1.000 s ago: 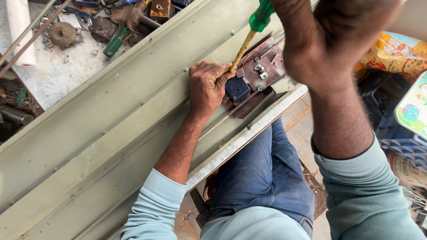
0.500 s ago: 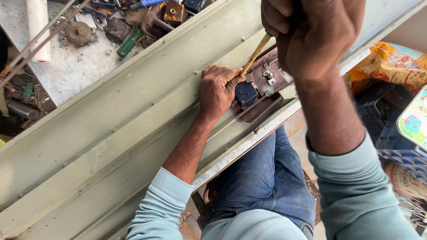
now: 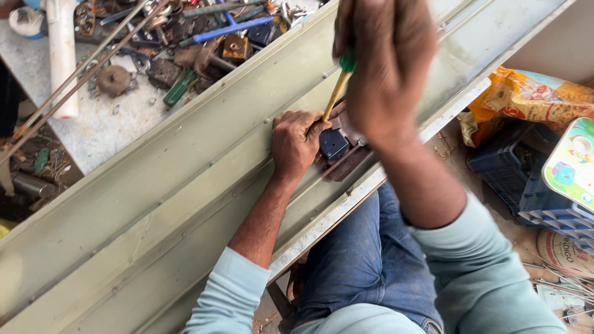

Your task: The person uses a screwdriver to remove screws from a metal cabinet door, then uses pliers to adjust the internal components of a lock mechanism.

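A long pale green metal door panel (image 3: 154, 204) lies slantwise across my lap. A rusty brown lock mechanism with a dark blue block (image 3: 334, 143) is set into its edge. My left hand (image 3: 296, 143) is closed and pressed on the panel just left of the lock, at the screwdriver tip. My right hand (image 3: 387, 62) is raised close to the camera, gripping the green handle of a screwdriver (image 3: 337, 89) whose yellow shaft slants down to the lock. Most of the handle is hidden in my fist.
A grey bench (image 3: 117, 117) beyond the panel is strewn with scrap tools and rusty parts; a white pipe (image 3: 62, 55) stands at its left. At right are an orange bag (image 3: 526, 96), a blue crate (image 3: 526, 185) and a colourful tin lid (image 3: 572, 164).
My right hand with the screwdriver has shifted left and lower in view, covering more of the lock. The camera view has moved, bringing more of the bench into sight. My left hand stays at the lock.
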